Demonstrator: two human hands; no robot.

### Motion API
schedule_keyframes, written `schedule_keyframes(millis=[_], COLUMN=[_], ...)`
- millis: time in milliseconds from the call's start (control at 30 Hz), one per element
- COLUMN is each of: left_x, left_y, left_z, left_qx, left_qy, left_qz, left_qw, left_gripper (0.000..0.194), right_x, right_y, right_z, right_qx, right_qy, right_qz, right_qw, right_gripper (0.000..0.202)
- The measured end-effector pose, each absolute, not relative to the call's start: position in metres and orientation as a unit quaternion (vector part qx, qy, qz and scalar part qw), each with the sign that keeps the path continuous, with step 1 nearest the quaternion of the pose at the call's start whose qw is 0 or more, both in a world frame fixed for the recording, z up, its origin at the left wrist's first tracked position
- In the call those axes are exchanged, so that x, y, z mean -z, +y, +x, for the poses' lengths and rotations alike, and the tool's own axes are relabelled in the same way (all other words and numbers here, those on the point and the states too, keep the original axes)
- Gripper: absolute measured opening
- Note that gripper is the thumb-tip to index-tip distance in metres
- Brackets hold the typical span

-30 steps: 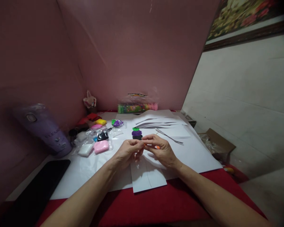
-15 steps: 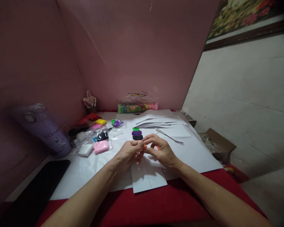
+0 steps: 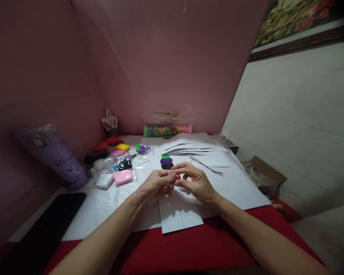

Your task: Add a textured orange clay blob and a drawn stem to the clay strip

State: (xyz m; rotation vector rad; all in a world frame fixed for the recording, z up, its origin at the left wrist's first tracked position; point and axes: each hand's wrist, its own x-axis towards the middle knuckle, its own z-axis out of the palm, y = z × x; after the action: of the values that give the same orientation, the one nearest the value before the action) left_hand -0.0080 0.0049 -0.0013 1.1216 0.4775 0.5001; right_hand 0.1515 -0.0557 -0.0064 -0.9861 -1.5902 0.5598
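Between my fingertips is a small orange piece (image 3: 177, 177), partly hidden. My left hand (image 3: 157, 184) pinches it from the left with thumb and finger. From the right, my right hand (image 3: 195, 183) curves its thumb and fingers around the same piece. More orange shows behind the right fingers. Just beyond the hands, green (image 3: 165, 156), purple (image 3: 166, 161) and black (image 3: 167, 167) textured pieces lie in a column on white paper. Below the hands is a folded white sheet (image 3: 180, 217). A thin metal tool (image 3: 205, 165) lies to the right.
At the left are bagged clay packs, including pink (image 3: 123, 177) and yellow (image 3: 122, 147), a purple tumbler (image 3: 60, 160) and a black phone-like slab (image 3: 46, 229). A colourful packet (image 3: 166, 130) lies at the back. An open cardboard box (image 3: 266, 172) is beyond the right edge.
The view has shifted very slightly. Both hands stay almost in place, with the fingers moving a little around the orange piece.
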Motion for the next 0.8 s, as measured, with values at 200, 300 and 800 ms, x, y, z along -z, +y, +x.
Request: schedule_keyframes(millis=[200,300,800], left_x=[0.0016,-0.0007,-0.0003], left_y=[0.0041,0.0036,0.0042], left_z=[-0.0073,-0.0068,-0.0062], left_qx=[-0.227,-0.234,-0.227], left_qy=[0.195,0.21,0.195], left_qz=[0.525,0.537,0.521], left_qw=[0.797,0.783,0.799], left_gripper=[0.037,0.035,0.033], right_x=[0.0053,0.0046,0.0053], right_y=[-0.0554,-0.0566,-0.0558], right_z=[0.1526,0.1513,0.1528], right_qx=[-0.24,-0.247,-0.232], right_qy=[-0.677,-0.669,-0.675], right_qz=[-0.406,-0.413,-0.412], right_qw=[0.565,0.566,0.567], right_gripper=[0.009,0.014,0.014])
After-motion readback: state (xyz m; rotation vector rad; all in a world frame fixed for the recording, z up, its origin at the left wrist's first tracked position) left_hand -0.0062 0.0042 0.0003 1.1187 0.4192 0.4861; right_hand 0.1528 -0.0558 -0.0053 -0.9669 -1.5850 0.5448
